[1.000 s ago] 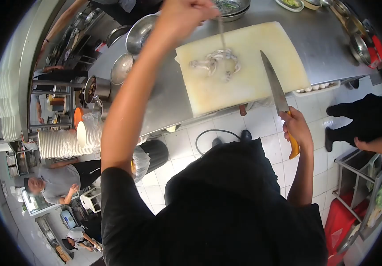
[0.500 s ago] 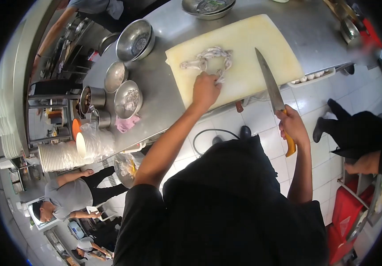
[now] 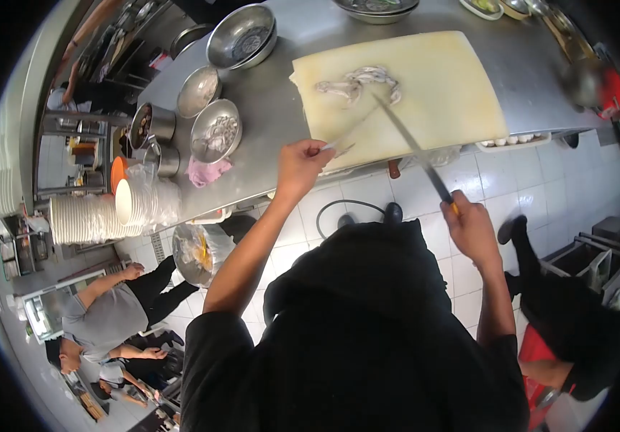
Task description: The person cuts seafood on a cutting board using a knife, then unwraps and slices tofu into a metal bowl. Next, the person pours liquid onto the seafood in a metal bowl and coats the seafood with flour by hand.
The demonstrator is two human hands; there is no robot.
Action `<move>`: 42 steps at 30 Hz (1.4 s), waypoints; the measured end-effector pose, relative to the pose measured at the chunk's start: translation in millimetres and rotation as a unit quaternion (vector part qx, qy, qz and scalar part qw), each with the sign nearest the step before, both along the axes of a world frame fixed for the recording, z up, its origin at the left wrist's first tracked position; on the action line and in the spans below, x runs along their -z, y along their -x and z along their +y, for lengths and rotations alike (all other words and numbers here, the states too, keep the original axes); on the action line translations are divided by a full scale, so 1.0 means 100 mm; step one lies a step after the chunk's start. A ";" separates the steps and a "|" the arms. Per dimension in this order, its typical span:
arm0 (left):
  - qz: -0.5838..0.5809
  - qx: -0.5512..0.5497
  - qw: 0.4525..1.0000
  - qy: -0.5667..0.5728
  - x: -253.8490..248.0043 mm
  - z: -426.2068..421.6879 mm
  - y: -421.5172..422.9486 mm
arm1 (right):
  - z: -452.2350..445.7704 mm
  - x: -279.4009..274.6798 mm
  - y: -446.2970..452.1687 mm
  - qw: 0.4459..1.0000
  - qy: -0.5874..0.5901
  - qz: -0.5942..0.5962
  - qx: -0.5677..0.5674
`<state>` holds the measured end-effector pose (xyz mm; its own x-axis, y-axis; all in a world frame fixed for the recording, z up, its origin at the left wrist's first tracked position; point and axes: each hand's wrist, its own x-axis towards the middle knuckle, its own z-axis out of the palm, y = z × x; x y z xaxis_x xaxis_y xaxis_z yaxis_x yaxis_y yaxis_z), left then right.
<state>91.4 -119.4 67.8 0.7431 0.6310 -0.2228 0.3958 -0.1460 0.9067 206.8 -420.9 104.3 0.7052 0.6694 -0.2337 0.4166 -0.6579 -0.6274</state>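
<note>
My right hand (image 3: pixel 472 225) grips a long kitchen knife (image 3: pixel 410 137) by its yellow handle. The blade slants over the cutting board (image 3: pixel 439 68), with its blurred tip close to a curved row of pale squid-like pieces (image 3: pixel 369 75). My left hand (image 3: pixel 301 169) is closed at the board's near left edge. From its fingers a thin pale strip (image 3: pixel 349 135) stretches towards the blade; motion blurs it, and whether it touches the knife I cannot tell.
Left of the board stand metal bowls (image 3: pixel 241 45), one holding pale pieces (image 3: pixel 221 135), with a pink cloth (image 3: pixel 209 171) beside it. Stacked white containers (image 3: pixel 87 219) occupy the counter's end. A person in grey (image 3: pixel 112 320) is at lower left; another in black (image 3: pixel 576 324) stands right.
My left hand has lifted off the pieces and drawn back towards me with a thin strip. The knife has swung left over the board, its tip now near the row. The view has shifted.
</note>
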 end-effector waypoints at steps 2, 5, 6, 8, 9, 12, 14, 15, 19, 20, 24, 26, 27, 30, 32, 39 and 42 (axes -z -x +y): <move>-0.002 -0.011 1.000 0.013 0.09 0.02 0.11 | 0.08 -0.03 0.06 0.999 0.004 -0.003 -0.045; 0.002 -0.008 1.000 -0.003 0.13 0.01 0.15 | 0.22 -0.07 0.14 0.998 -0.019 -0.027 -0.058; 0.009 -0.006 1.000 -0.009 0.12 -0.01 0.15 | 0.27 -0.07 0.16 0.998 -0.019 -0.026 -0.060; 0.012 -0.001 0.999 -0.044 0.10 0.00 0.13 | 0.30 0.08 0.18 0.991 0.065 -0.057 -0.101; 0.009 0.001 0.997 -0.071 0.10 0.03 0.14 | 0.29 0.17 0.18 0.984 0.109 -0.072 -0.119; -0.031 0.003 0.996 -0.084 0.01 0.21 0.18 | 0.24 -0.03 0.08 0.983 0.110 -0.075 -0.126; -0.029 0.012 0.993 -0.110 -0.16 0.29 0.19 | 0.14 -0.13 0.05 0.983 0.106 -0.050 -0.142; -0.016 0.015 0.989 -0.144 -0.30 0.29 0.15 | 0.10 -0.20 0.02 0.989 0.109 0.058 -0.083; -0.028 0.035 0.987 -0.157 -0.41 0.25 -0.14 | -0.03 -0.28 -0.09 0.920 0.066 0.372 0.108; -0.032 0.042 0.985 -0.164 -0.35 0.23 -0.27 | -0.07 -0.21 -0.11 0.895 0.044 0.420 0.146; -0.046 0.079 0.958 -0.273 0.26 0.08 -0.88 | -0.02 0.26 -0.17 0.837 -0.040 0.524 0.149; -0.035 0.086 0.943 -0.321 0.41 0.02 -1.06 | 0.18 0.36 -0.16 0.823 -0.069 0.549 0.124; -0.021 0.081 0.943 -0.323 0.46 0.00 -1.11 | 0.25 0.35 -0.15 0.826 -0.076 0.546 0.116; -0.018 0.061 0.943 -0.325 0.48 0.02 -1.10 | 0.42 0.22 -0.04 0.837 -0.077 0.531 0.101; -0.020 0.041 0.952 -0.301 0.36 0.09 -0.98 | 0.49 0.13 0.01 0.845 -0.078 0.523 0.082; -0.115 -0.127 0.927 -0.334 -0.49 0.74 -0.05 | 1.25 -0.29 0.14 0.893 -0.076 0.423 -0.131; -0.127 -0.191 0.911 -0.343 -0.56 1.29 0.41 | 1.69 -0.46 0.24 0.898 -0.078 0.387 -0.196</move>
<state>50.5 10.1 124.2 0.4124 0.7800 0.4706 0.3268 -0.6089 0.7228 182.8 -252.0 149.9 0.0745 0.8978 -0.4341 -0.0034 -0.4351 -0.9004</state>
